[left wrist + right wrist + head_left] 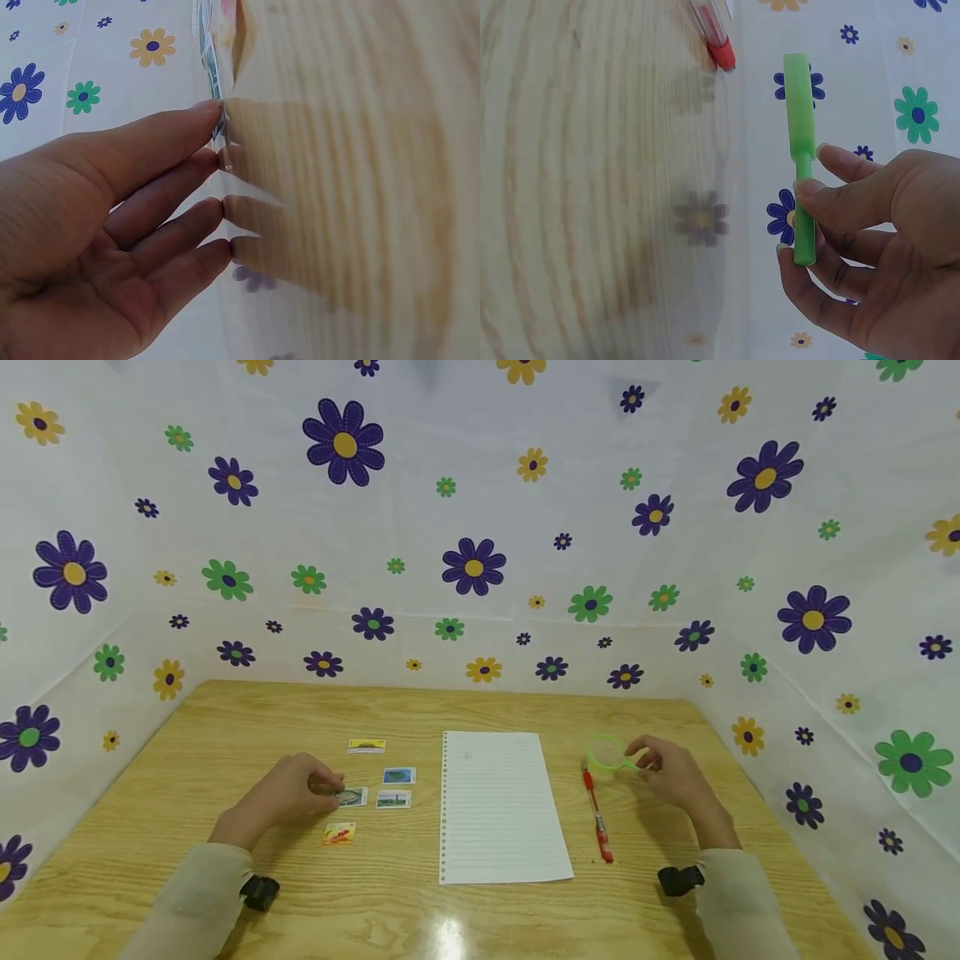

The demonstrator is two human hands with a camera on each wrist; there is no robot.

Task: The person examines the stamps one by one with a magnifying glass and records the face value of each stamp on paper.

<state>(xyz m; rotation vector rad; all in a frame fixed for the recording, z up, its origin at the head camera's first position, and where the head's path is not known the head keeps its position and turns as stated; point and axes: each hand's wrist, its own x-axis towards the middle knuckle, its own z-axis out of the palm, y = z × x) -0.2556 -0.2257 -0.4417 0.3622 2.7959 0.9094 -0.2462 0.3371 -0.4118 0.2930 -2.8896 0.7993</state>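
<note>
My left hand (288, 797) is low over the table's left side, fingers fairly straight. Its thumb and fingertips touch the left end of a greenish picture stamp (352, 797), partly covering it. Other small picture stamps lie around: a yellow one (367, 746), a blue one (399, 775), one with a tower (393, 799) and an orange one (340, 833). My right hand (667, 772) holds a green-rimmed magnifying glass (606, 753) by its handle (805, 232), between thumb and fingers, raised over the table. The right wrist view shows its rim (799, 105) edge-on.
A sheet of lined paper (502, 810) with punched holes lies mid-table, a small faint mark near its top left. Right of it lies a red pen (597, 814). Flower-patterned white cloth (420, 510) encloses the wooden table (360, 910) at the back and sides.
</note>
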